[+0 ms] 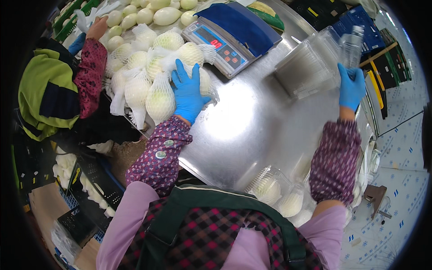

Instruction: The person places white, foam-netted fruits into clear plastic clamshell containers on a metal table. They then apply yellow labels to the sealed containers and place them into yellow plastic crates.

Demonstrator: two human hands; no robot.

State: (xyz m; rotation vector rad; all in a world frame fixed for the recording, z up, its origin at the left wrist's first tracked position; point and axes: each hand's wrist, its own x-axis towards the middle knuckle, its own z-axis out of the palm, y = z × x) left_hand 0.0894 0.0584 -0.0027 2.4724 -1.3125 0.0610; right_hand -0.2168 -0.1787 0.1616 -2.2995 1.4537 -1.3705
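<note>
My left hand [189,91], in a blue glove, rests with fingers spread against a pile of peeled white onions in foam-net sleeves. One netted onion [161,99] lies just left of its palm, and another onion [205,82] shows past the thumb side. On the far right my right hand [351,88], also gloved in blue, grips a clear plastic container [351,49]; its exact shape is blurred. Left of that hand stands a stack of clear plastic trays [305,64]. Everything near both hands sits on or above a steel table [256,135].
A digital scale [221,47] with a blue cover stands beyond my left hand. Bare peeled onions [145,16] lie at the back. A co-worker's sleeve [90,74] reaches in from the left. Packed onions in clear clamshells [270,189] sit by my body. Crates [359,30] stand at right.
</note>
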